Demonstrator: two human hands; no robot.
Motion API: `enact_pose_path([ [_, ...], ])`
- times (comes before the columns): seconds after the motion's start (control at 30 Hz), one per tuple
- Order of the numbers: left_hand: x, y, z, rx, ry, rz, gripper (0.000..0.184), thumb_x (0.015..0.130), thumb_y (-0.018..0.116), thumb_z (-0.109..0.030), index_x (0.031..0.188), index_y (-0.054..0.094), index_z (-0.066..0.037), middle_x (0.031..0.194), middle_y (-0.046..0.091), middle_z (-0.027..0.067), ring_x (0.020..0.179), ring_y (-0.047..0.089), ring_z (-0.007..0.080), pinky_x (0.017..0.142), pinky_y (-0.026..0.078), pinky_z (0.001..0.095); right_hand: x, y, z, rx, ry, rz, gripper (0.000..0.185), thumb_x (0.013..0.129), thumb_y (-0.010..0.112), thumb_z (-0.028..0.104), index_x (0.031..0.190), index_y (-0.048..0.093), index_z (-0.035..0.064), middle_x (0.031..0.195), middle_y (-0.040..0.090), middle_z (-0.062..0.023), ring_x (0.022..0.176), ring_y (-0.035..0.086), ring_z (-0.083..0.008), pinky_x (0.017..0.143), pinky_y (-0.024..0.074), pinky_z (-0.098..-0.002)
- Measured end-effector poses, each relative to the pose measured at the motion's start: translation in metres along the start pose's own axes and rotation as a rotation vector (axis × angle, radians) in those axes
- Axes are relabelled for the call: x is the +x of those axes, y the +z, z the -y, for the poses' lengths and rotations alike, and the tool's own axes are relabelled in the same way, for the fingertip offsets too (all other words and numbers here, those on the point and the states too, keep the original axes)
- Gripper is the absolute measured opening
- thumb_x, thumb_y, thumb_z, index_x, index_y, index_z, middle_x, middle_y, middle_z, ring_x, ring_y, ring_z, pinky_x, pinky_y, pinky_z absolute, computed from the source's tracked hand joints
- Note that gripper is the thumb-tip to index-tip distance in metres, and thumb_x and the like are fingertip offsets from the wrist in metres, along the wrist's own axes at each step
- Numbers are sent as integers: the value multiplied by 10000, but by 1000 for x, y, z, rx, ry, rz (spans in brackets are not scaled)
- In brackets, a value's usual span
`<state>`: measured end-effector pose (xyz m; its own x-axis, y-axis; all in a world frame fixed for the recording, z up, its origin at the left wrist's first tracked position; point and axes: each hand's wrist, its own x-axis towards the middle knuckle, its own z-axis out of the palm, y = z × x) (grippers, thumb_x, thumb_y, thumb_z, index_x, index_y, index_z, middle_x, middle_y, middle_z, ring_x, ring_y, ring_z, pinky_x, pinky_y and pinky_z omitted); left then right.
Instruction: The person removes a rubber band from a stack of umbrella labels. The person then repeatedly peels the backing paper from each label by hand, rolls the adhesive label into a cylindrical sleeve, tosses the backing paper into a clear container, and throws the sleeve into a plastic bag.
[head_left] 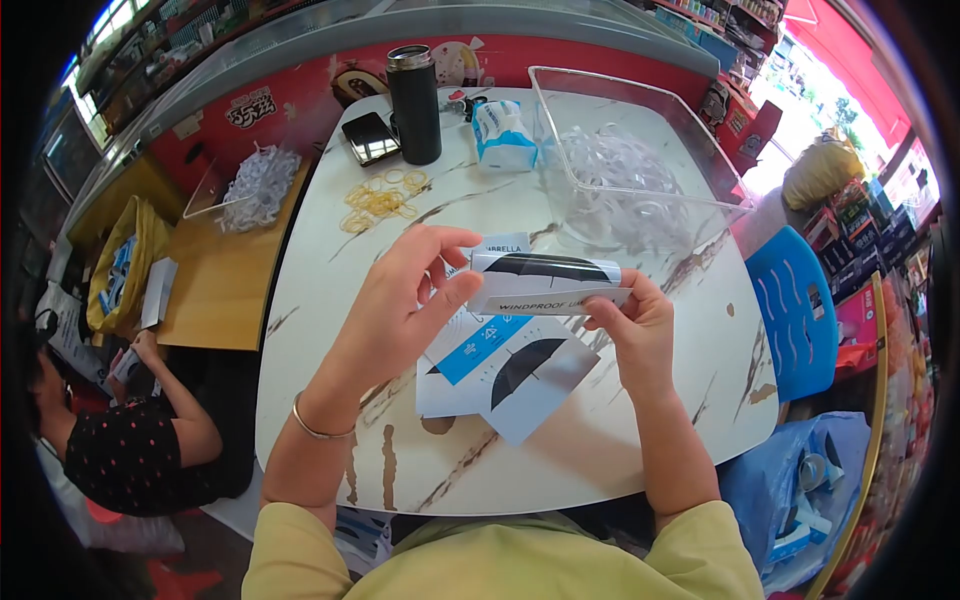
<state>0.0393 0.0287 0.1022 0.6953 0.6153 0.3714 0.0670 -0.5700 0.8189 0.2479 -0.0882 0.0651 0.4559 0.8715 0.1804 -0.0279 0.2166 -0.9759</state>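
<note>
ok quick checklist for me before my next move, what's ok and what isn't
1. Right hand grips the bent card: ok, at its right end.
2. Left hand open: ok.
3. Left fingertips touching that card: cannot tell, they overlap its left end in view.
4. Loose cards squared up: not ok, they lie fanned out.
5. Rubber bands out: ok, piled beyond the left hand.
6. Clear bin uncovered: ok.

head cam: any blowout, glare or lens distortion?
Head view: bright opening at upper right, blown out; head view: fisheye warp, black rounded border; head view: curled umbrella card in the right hand seems to catch some sheen, "WINDPROOF" stays legible.
</note>
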Motion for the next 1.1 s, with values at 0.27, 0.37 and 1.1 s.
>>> enact_pose_path([
  [0.27,1,0,0,-440,-134,34,173,906,525,-109,1028,570,4,774,551,-3,678,517,49,600,408,182,-2,1,2,-27,-18,-8,217,768,644,-35,972,569,-39,833,643,-65,726,591,-85,627,478,-217],
  [0.37,1,1,0,-468,-128,44,157,901,523,-89,1015,575,7,787,564,4,683,531,49,603,425,183,-1,2,2,29,-20,-13,222,773,633,-49,983,562,-39,845,639,-67,745,591,-89,646,477,-218],
  [1.1,-1,5,-1,-454,-74,60,129,830,560,19,958,577,20,839,588,31,713,577,56,663,500,198,-1,0,-3,12,-58,-1,205,787,640,-19,975,559,-32,828,638,-57,710,578,-72,610,475,-212],
])
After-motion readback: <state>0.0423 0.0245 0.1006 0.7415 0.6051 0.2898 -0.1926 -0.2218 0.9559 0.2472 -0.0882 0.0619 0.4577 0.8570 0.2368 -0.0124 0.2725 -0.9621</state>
